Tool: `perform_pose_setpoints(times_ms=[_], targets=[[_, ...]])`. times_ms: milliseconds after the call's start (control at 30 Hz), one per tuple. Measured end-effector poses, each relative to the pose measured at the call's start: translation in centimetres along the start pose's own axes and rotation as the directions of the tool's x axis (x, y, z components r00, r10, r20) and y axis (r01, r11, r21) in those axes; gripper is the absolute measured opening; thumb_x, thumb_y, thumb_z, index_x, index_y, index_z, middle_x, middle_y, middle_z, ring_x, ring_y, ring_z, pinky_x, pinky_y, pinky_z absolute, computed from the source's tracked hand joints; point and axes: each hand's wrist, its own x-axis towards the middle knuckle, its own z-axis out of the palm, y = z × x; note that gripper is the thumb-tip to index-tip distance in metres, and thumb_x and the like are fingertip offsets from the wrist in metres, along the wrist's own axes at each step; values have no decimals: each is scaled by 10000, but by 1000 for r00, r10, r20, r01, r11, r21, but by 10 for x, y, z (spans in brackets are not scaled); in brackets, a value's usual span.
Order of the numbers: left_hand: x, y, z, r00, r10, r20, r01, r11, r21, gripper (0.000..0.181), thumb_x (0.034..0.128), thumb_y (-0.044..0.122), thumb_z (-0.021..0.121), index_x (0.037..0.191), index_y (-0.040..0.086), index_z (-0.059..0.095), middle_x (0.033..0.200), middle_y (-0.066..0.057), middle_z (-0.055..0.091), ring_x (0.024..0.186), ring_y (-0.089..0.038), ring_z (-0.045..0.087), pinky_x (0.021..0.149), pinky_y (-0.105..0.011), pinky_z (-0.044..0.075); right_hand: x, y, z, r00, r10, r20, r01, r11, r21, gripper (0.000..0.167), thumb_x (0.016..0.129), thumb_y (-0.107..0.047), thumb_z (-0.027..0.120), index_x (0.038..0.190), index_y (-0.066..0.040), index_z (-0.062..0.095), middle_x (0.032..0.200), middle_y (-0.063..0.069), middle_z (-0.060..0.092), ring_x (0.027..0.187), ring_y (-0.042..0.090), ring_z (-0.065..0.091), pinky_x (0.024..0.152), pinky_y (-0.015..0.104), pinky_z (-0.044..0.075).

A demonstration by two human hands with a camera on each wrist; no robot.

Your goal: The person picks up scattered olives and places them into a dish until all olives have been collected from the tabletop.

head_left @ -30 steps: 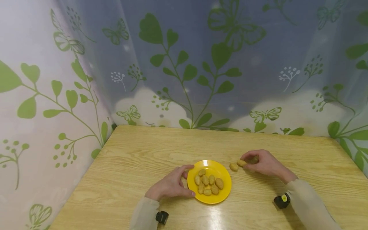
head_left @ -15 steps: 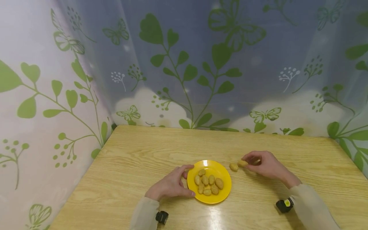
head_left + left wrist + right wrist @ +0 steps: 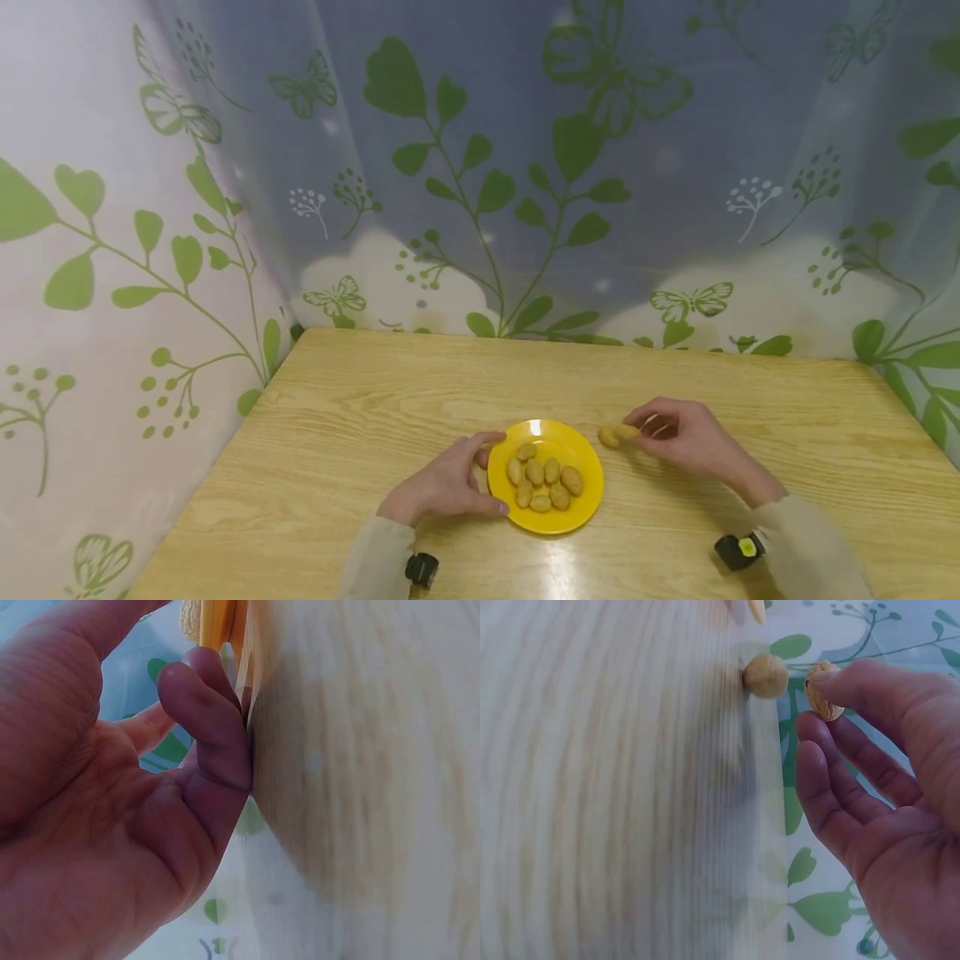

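Note:
A yellow plate (image 3: pixel 592 500) stands on the table with several walnuts (image 3: pixel 535 472) on it. My left hand (image 3: pixel 446 479) holds the plate's left side, thumb at the near rim and fingers at the far rim. To the right of the plate, my right hand (image 3: pixel 690 437) pinches a walnut (image 3: pixel 826 696) between thumb and fingers, off the table in the right wrist view. Another walnut (image 3: pixel 765 676) lies on the table just beyond it. In the left wrist view only the plate's edge (image 3: pixel 213 626) and part of one walnut (image 3: pixel 191 619) show.
The wooden table (image 3: pixel 375 375) reaches back to a curtain (image 3: pixel 465 167) printed with leaves and butterflies, which also hangs along the left. A small black camera (image 3: pixel 738 550) sits at the right wrist, another black camera (image 3: pixel 422 570) at the left.
My right hand has raised its walnut and shifted it slightly left, so it now overlaps the loose walnut in the head view. The left hand and plate stay put.

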Motion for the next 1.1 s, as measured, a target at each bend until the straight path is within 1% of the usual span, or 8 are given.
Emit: perform_pose_setpoints(times_ms=[200, 333, 533, 633, 833, 1100], targets=[[-1, 0, 0, 1000, 4, 1, -4, 1000, -11, 920, 764, 263, 906, 1543, 222, 418, 1159, -37, 545, 754, -147, 558, 663, -249, 480, 0, -8, 10, 999, -49, -20, 49, 999, 13, 243, 862, -59, 800, 1080, -155, 756, 1040, 34, 753, 867, 30, 675, 741, 247, 592], [-3, 1, 1, 1000, 9, 4, -9, 1000, -19, 916, 763, 252, 905, 1540, 208, 421, 1153, -41, 543, 738, -143, 554, 651, -245, 479, 0, -14, 16, 998, -54, -11, 55, 998, 24, 233, 871, -69, 792, 1085, -155, 757, 1039, 27, 751, 865, 32, 676, 739, 252, 592], [-4, 2, 2, 1000, 23, 6, -23, 999, -23, 913, 766, 242, 899, 1541, 192, 419, 1154, -55, 546, 735, -139, 551, 641, -239, 473, 1, -23, 23, 997, -73, 9, 72, 996, 42, 247, 871, -36, 770, 1097, -134, 753, 1047, 47, 754, 869, 28, 674, 740, 261, 596], [-5, 2, 2, 1000, 17, 3, -17, 1000, -20, 914, 765, 250, 900, 1540, 203, 419, 1160, -54, 545, 743, -140, 550, 646, -239, 468, 2, -26, 26, 997, -78, 19, 77, 995, 57, 247, 873, -42, 769, 1104, -128, 752, 1048, 55, 750, 872, 33, 674, 743, 264, 595], [-4, 2, 2, 1000, -3, 3, 3, 1000, -14, 915, 765, 271, 902, 1540, 236, 417, 1172, -43, 542, 771, -152, 544, 665, -253, 462, 3, -32, 34, 995, -93, 21, 91, 994, 66, 218, 878, -79, 784, 1088, -131, 756, 1021, 45, 746, 862, 36, 670, 738, 256, 590], [-2, 2, 1, 1000, 8, 4, -8, 1000, -21, 917, 768, 270, 899, 1545, 233, 411, 1175, -48, 535, 766, -150, 556, 665, -251, 472, 5, -39, 41, 992, -122, 21, 120, 990, 72, 221, 871, -87, 787, 1086, -126, 756, 1005, 49, 760, 839, 37, 675, 738, 250, 589]])
